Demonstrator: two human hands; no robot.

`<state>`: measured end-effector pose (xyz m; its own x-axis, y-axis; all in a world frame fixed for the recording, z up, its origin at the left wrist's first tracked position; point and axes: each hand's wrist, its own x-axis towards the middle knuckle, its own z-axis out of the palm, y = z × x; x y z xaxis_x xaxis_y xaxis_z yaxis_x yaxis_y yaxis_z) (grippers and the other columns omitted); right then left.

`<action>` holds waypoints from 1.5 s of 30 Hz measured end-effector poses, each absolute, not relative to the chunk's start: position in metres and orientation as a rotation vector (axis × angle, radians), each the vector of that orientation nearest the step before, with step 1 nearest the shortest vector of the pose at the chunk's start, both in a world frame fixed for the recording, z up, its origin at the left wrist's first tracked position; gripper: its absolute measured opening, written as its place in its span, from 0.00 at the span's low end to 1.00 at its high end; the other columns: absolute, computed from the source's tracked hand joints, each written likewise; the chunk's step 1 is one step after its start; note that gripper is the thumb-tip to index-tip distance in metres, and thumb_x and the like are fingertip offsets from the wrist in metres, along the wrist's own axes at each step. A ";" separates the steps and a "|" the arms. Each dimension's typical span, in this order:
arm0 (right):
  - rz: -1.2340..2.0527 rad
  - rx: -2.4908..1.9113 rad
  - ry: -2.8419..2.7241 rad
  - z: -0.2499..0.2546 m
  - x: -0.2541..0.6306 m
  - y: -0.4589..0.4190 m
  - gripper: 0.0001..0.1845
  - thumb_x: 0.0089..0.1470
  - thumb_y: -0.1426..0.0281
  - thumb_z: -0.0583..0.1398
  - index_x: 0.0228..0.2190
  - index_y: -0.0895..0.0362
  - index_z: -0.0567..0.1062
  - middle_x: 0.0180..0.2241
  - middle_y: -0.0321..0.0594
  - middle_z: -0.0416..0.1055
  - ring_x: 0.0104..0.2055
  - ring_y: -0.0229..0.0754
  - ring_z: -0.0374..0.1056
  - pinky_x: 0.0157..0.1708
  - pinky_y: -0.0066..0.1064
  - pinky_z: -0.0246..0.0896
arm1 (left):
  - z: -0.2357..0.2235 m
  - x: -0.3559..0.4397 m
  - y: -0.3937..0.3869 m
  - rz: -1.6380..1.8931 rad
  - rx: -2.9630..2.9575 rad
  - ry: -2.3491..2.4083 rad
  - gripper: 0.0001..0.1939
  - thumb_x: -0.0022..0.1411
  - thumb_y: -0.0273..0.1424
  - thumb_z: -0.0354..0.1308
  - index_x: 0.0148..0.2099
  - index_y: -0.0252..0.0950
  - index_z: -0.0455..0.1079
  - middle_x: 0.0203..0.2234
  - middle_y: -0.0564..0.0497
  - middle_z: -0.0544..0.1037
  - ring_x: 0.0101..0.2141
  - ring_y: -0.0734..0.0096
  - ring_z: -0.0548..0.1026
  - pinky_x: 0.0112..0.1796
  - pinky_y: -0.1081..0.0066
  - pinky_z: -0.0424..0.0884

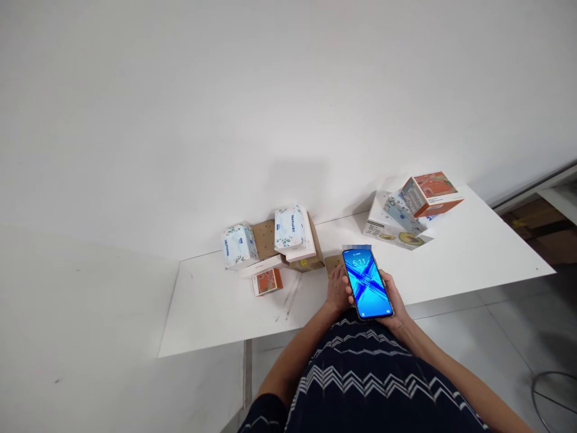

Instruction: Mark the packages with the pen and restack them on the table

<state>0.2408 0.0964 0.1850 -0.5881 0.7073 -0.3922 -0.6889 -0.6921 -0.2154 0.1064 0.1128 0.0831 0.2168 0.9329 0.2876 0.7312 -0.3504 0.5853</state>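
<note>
Showing "5:11" | lit phone (367,284) | "Manhua" | floral pack (289,228) atop white box (310,236)

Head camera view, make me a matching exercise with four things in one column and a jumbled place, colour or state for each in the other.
Things:
1. Phone
2. Avocado box
3. Shirt
4. Table

Descriptions:
A. Dark, with pale zigzag lines
B. Partly covered by a tissue pack resting on it, with avocados printed on its side
C. White, with boxes near the wall
D. Held in the right hand, screen lit blue

Pairs: 1-D, 2-B, 3-A, 4-C
</note>
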 end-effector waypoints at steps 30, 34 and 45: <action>1.065 -1.797 -0.639 0.127 0.349 0.067 0.29 0.49 0.53 0.58 0.51 0.52 0.70 0.40 0.43 0.74 0.38 0.48 0.72 0.41 0.41 0.67 | 0.101 0.107 0.110 0.604 2.511 1.588 0.14 0.57 0.25 0.55 0.46 0.36 0.71 0.47 0.43 0.70 0.50 0.55 0.66 0.50 0.56 0.66; 0.581 -2.204 -1.414 0.074 0.363 0.074 0.28 0.50 0.57 0.57 0.51 0.56 0.71 0.40 0.50 0.72 0.42 0.54 0.68 0.45 0.47 0.61 | 0.102 0.105 0.108 0.613 2.531 1.534 0.14 0.60 0.33 0.56 0.47 0.36 0.72 0.48 0.41 0.69 0.52 0.54 0.65 0.51 0.55 0.64; 0.221 -2.459 -1.703 0.010 0.363 0.088 0.27 0.55 0.61 0.54 0.54 0.57 0.68 0.51 0.58 0.66 0.49 0.60 0.63 0.44 0.49 0.60 | 0.121 0.093 0.133 -0.005 2.781 1.364 0.44 0.52 0.44 0.64 0.67 0.51 0.49 0.63 0.41 0.57 0.62 0.39 0.53 0.54 0.33 0.51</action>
<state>0.3631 0.0884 0.0099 0.3479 0.9367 -0.0394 0.9158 -0.3485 -0.1997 0.0934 0.1331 0.1214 0.6124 0.7902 -0.0227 0.7903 -0.6114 0.0386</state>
